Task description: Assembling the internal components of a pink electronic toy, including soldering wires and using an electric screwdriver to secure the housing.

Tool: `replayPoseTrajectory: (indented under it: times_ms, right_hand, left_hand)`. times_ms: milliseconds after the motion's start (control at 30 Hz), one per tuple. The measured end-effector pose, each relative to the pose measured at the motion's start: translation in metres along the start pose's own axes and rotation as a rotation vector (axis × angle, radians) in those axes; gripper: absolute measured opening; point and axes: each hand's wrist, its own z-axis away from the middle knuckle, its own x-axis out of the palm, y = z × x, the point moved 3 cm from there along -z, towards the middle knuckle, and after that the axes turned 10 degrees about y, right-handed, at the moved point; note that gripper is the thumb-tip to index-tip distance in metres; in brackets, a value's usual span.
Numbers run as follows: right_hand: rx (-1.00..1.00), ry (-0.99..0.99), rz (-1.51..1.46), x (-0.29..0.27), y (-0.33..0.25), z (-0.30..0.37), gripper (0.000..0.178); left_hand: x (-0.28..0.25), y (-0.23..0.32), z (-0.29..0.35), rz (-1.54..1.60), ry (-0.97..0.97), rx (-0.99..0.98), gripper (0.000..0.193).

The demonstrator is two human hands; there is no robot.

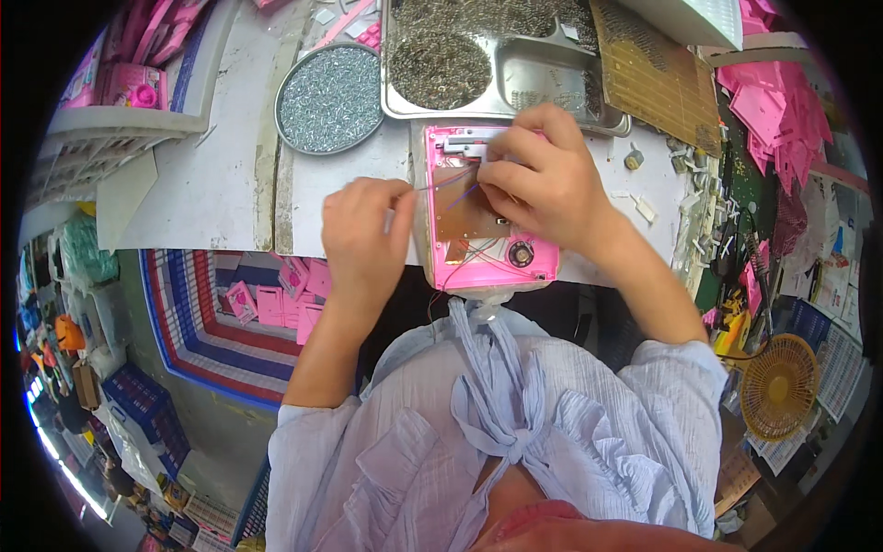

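A pink plastic housing (492, 274) lies at the table's front edge, its inside facing up. In it sit a brown circuit board (464, 221), a small round black speaker (521, 254) and thin wires. My left hand (366, 216) is beside the housing's left edge, thumb and forefinger pinched on a thin dark wire (434, 185) that runs toward the board. Over the upper right of the housing, my right hand (543, 175) has its fingers bent together above the board. What its fingertips hold, if anything, is hidden.
Behind the housing stands a metal compartment tray (460, 112) of small metal parts. A round dish (331, 99) of silvery screws is to its left. A brown perforated board (667, 78) lies at the right. Below left is a striped basket (189, 345) with pink parts.
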Motion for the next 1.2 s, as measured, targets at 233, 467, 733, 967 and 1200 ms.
replayPoseTrajectory:
  times_ms: [233, 467, 733, 967, 1200]
  right_hand:
    - [0.23, 0.208, -0.065, -0.006, -0.008, 0.028, 0.023]
    - [0.449, 0.286, -0.266, -0.012, 0.001, 0.044, 0.016]
    - [0.378, 0.292, -0.242, -0.012, 0.011, 0.051, 0.024]
    - [0.228, 0.341, -0.076, -0.024, 0.001, 0.05, 0.028]
    - [0.291, 0.367, -0.173, -0.023, 0.008, 0.048, 0.023]
  left_hand:
    - [0.013, 0.056, -0.018, 0.416, -0.066, -0.059, 0.036]
    - [0.045, 0.045, -0.03, 0.541, -0.243, -0.147, 0.017]
    - [0.044, 0.049, -0.044, 0.419, -0.38, -0.135, 0.006]
    - [0.053, 0.052, -0.028, 0.829, -0.412, -0.587, 0.011]
    - [0.051, 0.053, -0.031, 0.769, -0.472, -0.553, 0.014]
